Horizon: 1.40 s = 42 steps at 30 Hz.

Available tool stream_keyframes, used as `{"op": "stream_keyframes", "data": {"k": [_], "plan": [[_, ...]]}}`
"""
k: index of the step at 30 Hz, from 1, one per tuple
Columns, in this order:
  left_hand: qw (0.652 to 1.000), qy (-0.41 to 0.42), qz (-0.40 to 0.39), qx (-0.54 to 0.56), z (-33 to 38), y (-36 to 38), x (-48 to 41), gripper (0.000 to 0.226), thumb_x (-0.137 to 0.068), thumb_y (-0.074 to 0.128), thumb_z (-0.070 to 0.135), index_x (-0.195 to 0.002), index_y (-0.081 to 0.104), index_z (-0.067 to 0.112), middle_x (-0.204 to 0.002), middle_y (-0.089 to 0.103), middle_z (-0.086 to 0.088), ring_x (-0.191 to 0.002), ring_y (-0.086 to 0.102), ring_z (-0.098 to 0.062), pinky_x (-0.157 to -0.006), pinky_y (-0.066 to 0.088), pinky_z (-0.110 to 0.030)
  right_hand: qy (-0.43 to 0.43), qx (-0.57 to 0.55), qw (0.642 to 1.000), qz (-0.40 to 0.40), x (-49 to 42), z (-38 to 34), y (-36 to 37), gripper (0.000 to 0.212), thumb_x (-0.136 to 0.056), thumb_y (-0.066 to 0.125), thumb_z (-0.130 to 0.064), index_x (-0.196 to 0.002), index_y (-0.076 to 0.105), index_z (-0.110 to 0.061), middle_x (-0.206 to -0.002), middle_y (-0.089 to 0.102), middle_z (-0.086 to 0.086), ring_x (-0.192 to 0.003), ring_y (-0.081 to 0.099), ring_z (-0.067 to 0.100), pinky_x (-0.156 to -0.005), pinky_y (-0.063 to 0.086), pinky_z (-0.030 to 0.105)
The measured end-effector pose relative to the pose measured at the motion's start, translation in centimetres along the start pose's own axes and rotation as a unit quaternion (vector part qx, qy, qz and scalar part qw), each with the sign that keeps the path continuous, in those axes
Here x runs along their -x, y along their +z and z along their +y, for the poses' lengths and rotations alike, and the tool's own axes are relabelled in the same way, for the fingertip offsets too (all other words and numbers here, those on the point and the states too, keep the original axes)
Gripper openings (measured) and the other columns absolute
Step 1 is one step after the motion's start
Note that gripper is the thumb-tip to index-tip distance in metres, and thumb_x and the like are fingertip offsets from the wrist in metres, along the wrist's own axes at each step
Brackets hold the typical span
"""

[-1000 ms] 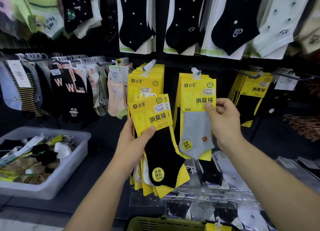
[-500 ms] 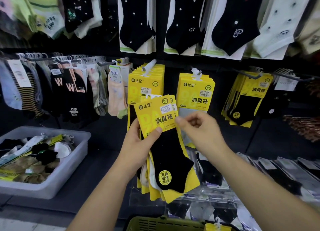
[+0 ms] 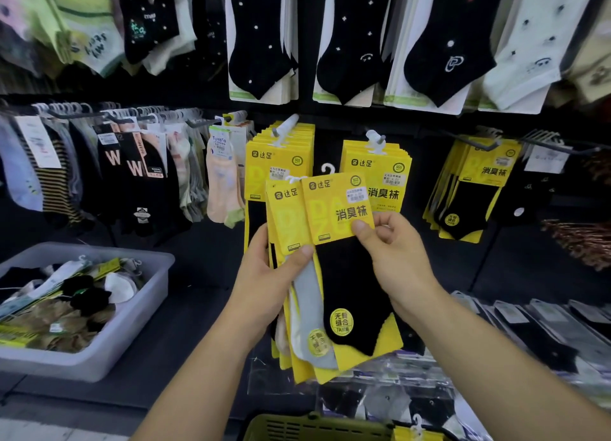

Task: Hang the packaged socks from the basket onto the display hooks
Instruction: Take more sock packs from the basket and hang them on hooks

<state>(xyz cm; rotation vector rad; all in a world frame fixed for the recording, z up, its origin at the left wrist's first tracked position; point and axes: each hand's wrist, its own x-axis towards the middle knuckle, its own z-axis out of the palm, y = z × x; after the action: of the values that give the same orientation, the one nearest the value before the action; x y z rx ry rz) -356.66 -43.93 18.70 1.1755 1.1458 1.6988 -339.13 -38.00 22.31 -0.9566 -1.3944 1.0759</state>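
R hand (image 3: 396,255) in pinch on front blk-sock pk (image 3: 350,285); L hand (image 3: 264,281) in grip round other pks (image 3: 284,215).

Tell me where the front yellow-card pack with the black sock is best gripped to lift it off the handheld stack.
Pinch the yellow header card at its lower right corner, coming from the right. That edge looks stiff, flat and free, and the right hand pinches there; the card's left side overlaps the other packs, which the left hand grips.
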Motion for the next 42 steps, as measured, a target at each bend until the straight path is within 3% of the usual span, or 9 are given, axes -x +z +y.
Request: {"op": "stream_keyframes", "data": {"k": [3, 7, 10, 17, 26, 33, 38, 40, 42], "plan": [[1.000, 0.000, 0.011, 0.008, 0.0, -0.1, 0.0, 0.030, -0.095, 0.077, 0.020, -0.121, 0.067, 0.032, -0.116, 0.080, 0.008, -0.107, 0.077, -0.014, -0.081, 0.062, -0.026, -0.021, -0.037, 0.997, 0.072, 0.0, 0.6, -0.7, 0.010, -0.098, 0.062, -0.027, -0.098, 0.062, -0.017, -0.085, 0.075, -0.003, -0.087, 0.070, 0.018, -0.086, 0.055, 0.044], [1.000, 0.001, 0.021, -0.001, 0.1, -0.2, -0.1, 0.030, -0.097, 0.076, 0.018, -0.122, 0.066, 0.032, -0.117, 0.079, 0.008, -0.108, 0.077, -0.014, -0.085, 0.061, -0.031, -0.045, -0.042, 0.984, 0.166, -0.5, 0.8, -2.4, 0.013, -0.098, 0.062, -0.031, -0.091, 0.060, -0.021, -0.067, 0.054, -0.003, -0.067, 0.049, 0.015, -0.072, 0.048, 0.040], [1.000, 0.001, 0.025, -0.003, 0.0, -0.2, -0.1, 0.030, -0.097, 0.076, 0.019, -0.121, 0.066, 0.034, -0.117, 0.079, 0.008, -0.107, 0.078, -0.014, -0.087, 0.061, -0.034, -0.058, -0.032, 0.978, 0.196, -1.5, 0.6, -3.1, 0.013, -0.099, 0.061, -0.031, -0.088, 0.057, -0.024, -0.054, 0.047, -0.016, -0.052, 0.041, 0.003, -0.064, 0.043, 0.030], [1.000, 0.005, 0.027, 0.005, -0.2, -0.3, -0.2, 0.028, -0.098, 0.075, 0.017, -0.119, 0.066, 0.032, -0.113, 0.080, 0.009, -0.102, 0.079, -0.012, -0.075, 0.062, -0.020, -0.111, -0.001, 0.978, 0.179, -3.5, 0.0, -3.1, 0.013, -0.100, 0.058, -0.030, -0.090, 0.056, -0.023, -0.052, 0.049, -0.016, -0.053, 0.043, 0.001, -0.060, 0.046, 0.020], [1.000, 0.006, 0.029, 0.006, 0.0, -0.8, -0.4, 0.028, -0.098, 0.075, 0.016, -0.118, 0.067, 0.036, -0.114, 0.080, 0.011, -0.103, 0.078, -0.011, -0.075, 0.063, -0.021, -0.134, 0.052, 0.975, 0.170, -4.6, 0.8, -3.2, 0.014, -0.100, 0.060, -0.029, -0.087, 0.054, -0.026, -0.052, 0.054, -0.018, -0.050, 0.046, -0.003, -0.055, 0.043, 0.008], [1.000, -0.004, 0.020, 0.016, 0.2, -1.0, -0.4, 0.029, -0.100, 0.073, 0.015, -0.121, 0.066, 0.032, -0.115, 0.080, 0.009, -0.103, 0.079, -0.013, -0.074, 0.063, -0.022, -0.096, 0.081, 0.981, 0.149, -5.3, 1.4, -3.1, 0.011, -0.095, 0.066, -0.032, -0.088, 0.061, -0.025, -0.075, 0.059, -0.007, -0.063, 0.054, -0.002, -0.062, 0.043, 0.012], [1.000, -0.012, 0.008, 0.026, 0.2, -0.6, -0.2, 0.027, -0.100, 0.072, 0.014, -0.121, 0.065, 0.029, -0.113, 0.081, 0.008, -0.100, 0.080, -0.014, -0.073, 0.063, -0.021, -0.076, 0.127, 0.970, 0.194, -4.7, 1.0, -2.8, 0.019, -0.091, 0.071, -0.033, -0.088, 0.054, -0.026, -0.087, 0.059, -0.005, -0.076, 0.056, 0.008, -0.066, 0.040, 0.017], [1.000, -0.014, 0.004, 0.024, 0.1, -0.5, -0.3, 0.027, -0.100, 0.073, 0.015, -0.122, 0.065, 0.030, -0.113, 0.081, 0.009, -0.101, 0.079, -0.013, -0.074, 0.063, -0.022, -0.111, 0.170, 0.963, 0.176, -3.6, 0.7, -2.4, 0.021, -0.089, 0.071, -0.037, -0.087, 0.051, -0.030, -0.091, 0.060, -0.002, -0.077, 0.057, 0.005, -0.065, 0.042, 0.018], [1.000, -0.011, 0.002, 0.015, 0.1, -0.4, -0.3, 0.029, -0.099, 0.074, 0.017, -0.123, 0.065, 0.030, -0.115, 0.080, 0.008, -0.104, 0.079, -0.014, -0.077, 0.064, -0.025, -0.125, 0.183, 0.968, 0.117, -2.4, 0.2, -1.3, 0.024, -0.084, 0.071, -0.047, -0.085, 0.055, -0.030, -0.081, 0.061, -0.009, -0.072, 0.057, 0.000, -0.062, 0.044, 0.017]]}}
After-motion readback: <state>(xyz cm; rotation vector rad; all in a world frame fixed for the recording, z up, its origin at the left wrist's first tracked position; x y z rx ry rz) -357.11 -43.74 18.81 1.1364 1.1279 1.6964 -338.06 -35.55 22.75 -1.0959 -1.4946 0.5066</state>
